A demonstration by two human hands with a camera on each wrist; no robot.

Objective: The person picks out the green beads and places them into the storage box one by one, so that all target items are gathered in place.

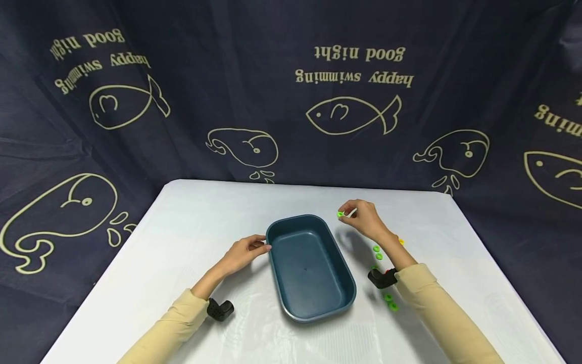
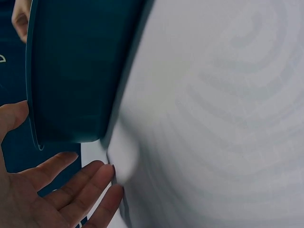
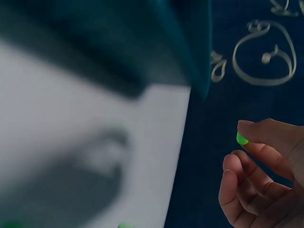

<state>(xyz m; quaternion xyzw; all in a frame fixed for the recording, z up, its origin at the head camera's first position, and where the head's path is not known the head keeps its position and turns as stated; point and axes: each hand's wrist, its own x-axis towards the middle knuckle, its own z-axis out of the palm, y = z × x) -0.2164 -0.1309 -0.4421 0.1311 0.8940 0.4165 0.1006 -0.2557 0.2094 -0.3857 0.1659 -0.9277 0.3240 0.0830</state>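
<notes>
A dark teal rectangular basin (image 1: 305, 270) stands on the white table with nothing inside it. At its far left corner is my left hand (image 1: 243, 254). In the left wrist view the thumb (image 2: 15, 115) touches the basin's rim, while the other fingers spread loosely outside the wall. My right hand (image 1: 365, 220) is raised beyond the basin's far right corner. It pinches a small bright green ring (image 1: 340, 214) between thumb and fingertip. The right wrist view shows only a sliver of that green ring (image 3: 242, 138), the rest hidden by the fingers.
Several green rings (image 1: 379, 256) lie on the table (image 1: 209, 212) right of the basin, some near the right forearm. A yellow piece (image 1: 401, 241) and a red piece (image 1: 387, 272) are partly hidden by that arm. A dark printed curtain (image 1: 282, 91) hangs behind the table.
</notes>
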